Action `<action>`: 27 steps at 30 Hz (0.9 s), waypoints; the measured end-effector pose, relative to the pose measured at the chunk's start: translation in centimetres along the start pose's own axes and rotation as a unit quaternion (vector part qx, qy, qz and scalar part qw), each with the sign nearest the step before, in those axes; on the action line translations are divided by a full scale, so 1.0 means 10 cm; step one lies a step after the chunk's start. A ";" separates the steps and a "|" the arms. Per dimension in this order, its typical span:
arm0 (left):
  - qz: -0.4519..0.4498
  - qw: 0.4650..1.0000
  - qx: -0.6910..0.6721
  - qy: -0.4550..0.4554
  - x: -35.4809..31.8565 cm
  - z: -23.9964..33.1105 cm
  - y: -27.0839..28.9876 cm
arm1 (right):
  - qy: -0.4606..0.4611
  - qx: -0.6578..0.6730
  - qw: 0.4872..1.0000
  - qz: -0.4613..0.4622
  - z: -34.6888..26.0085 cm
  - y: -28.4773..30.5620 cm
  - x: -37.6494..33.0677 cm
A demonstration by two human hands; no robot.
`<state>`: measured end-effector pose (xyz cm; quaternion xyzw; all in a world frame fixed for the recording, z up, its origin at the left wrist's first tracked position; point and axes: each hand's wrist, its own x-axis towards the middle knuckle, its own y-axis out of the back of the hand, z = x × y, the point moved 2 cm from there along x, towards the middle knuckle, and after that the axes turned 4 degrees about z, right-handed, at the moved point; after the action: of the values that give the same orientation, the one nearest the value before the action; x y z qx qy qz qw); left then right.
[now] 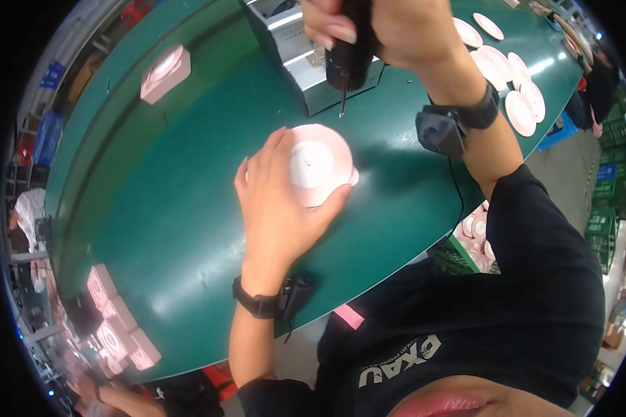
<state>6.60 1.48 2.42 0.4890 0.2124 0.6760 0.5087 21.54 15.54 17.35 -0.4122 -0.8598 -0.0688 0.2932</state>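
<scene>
My left hand rests on the green table surface and grips a round pink-white disc part between thumb and fingers, holding it flat. My right hand is raised above it, closed around a black electric screwdriver. The screwdriver's thin bit points down and hangs a little above and beyond the disc, not touching it. Both wrists carry black bands with small black devices.
A grey metal box stands behind the disc. Several round pink discs lie at the far right. A square pink part sits far left; more square parts lie at the lower left by another person's hand.
</scene>
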 end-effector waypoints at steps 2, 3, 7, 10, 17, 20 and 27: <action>0.000 1.000 -0.007 0.001 -0.03 0.00 0.01 | -0.017 0.008 1.000 -0.016 -0.06 -0.14 -0.10; 0.005 1.000 -0.010 -0.002 -0.01 0.01 0.00 | -0.024 0.007 0.999 -0.023 -0.09 -0.18 -0.14; 0.010 1.000 -0.013 -0.001 -0.01 0.03 0.01 | -0.034 0.025 0.999 -0.031 -0.06 -0.36 -0.23; 0.005 1.000 -0.012 0.006 -0.02 0.02 0.02 | -0.031 0.033 0.999 -0.020 0.00 -0.45 -0.28; 0.013 1.000 -0.013 0.005 -0.04 -0.01 -0.02 | 0.042 -0.023 0.999 -0.012 0.14 -0.57 -0.32; 0.009 1.000 -0.014 0.009 -0.05 -0.02 0.00 | 0.149 -0.153 0.976 -0.049 0.17 -0.63 -0.30; 0.010 1.000 -0.014 0.007 -0.04 -0.02 -0.02 | 0.136 -0.055 0.985 -0.088 0.25 -0.57 -0.28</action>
<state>6.47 1.21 1.99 0.4793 0.2018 0.6871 0.5073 17.54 10.91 14.44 -0.3374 -0.8399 -0.1964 0.3771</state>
